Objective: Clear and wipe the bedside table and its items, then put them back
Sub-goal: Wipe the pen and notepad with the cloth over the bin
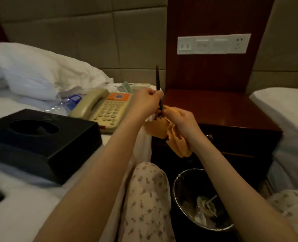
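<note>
Two hands met just in front of the dark wooden bedside table (pixel 214 109). The left hand (pixel 145 100) was curled round the middle of a thin dark pen (pixel 157 79) (likely a pen, though too slim to be sure) and held it roughly upright, its upper end standing clear above the fist. The right hand (pixel 180 119) gripped an orange cloth (pixel 164 130), bunched about the pen's lower end, with loose folds hanging below the palm. On the bed (pixel 31 206) to the left lay a telephone (pixel 104 110), a black tissue box (pixel 40 142) and a water bottle (pixel 66 102), all off the table. The pen looked light, stiff and smooth, so it would probably twist or slip in a slack hold. A firm pinch at mid-shaft seemed the sound place while the cloth ran along either end. The cloth itself was soft and limp — it would need bunching to rub with any bite.
</note>
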### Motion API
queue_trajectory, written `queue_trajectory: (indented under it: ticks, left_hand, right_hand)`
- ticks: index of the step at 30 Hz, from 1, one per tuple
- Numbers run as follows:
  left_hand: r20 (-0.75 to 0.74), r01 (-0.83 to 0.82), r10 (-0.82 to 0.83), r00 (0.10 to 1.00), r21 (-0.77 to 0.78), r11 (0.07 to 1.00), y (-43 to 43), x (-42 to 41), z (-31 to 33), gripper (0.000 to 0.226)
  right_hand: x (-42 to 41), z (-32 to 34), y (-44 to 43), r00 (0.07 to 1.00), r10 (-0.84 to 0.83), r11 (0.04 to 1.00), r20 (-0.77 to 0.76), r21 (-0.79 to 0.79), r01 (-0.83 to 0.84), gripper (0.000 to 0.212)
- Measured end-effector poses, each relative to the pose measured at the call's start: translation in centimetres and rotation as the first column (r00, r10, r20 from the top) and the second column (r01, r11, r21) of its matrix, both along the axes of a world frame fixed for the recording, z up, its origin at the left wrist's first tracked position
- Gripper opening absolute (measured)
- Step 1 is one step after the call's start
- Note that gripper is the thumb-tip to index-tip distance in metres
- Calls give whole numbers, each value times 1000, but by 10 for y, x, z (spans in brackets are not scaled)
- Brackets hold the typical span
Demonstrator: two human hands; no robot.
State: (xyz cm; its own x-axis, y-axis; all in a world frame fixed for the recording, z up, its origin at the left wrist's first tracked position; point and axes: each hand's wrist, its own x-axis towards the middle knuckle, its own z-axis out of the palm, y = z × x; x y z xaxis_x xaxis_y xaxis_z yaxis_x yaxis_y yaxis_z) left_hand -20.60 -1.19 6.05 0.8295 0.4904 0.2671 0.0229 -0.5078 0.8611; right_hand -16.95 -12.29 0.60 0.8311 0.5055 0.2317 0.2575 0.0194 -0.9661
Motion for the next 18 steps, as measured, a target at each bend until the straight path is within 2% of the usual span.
queue_trajectory:
  ticks: [3, 5, 12, 18]
  left_hand:
    - [17, -125, 125, 992, 2, 992, 24, -30, 31, 27]
    - [29, -209, 211, 977, -44, 977, 40, -51, 41, 30]
    - [-62, -443, 440, 896, -64, 894, 94, -128, 55, 34]
    - [-147, -570, 573, 806, 65, 819, 123, -203, 53, 34]
  right_hand:
    - [-18, 28, 24, 992, 98, 995, 84, -22, -97, 11]
    - [-32, 41, 42, 981, 156, 987, 117, -60, -150, 7]
    - [-95, 62, 96, 935, 268, 959, 231, -159, -235, 14]
    - [-156, 63, 134, 855, 319, 935, 409, -286, -211, 24]
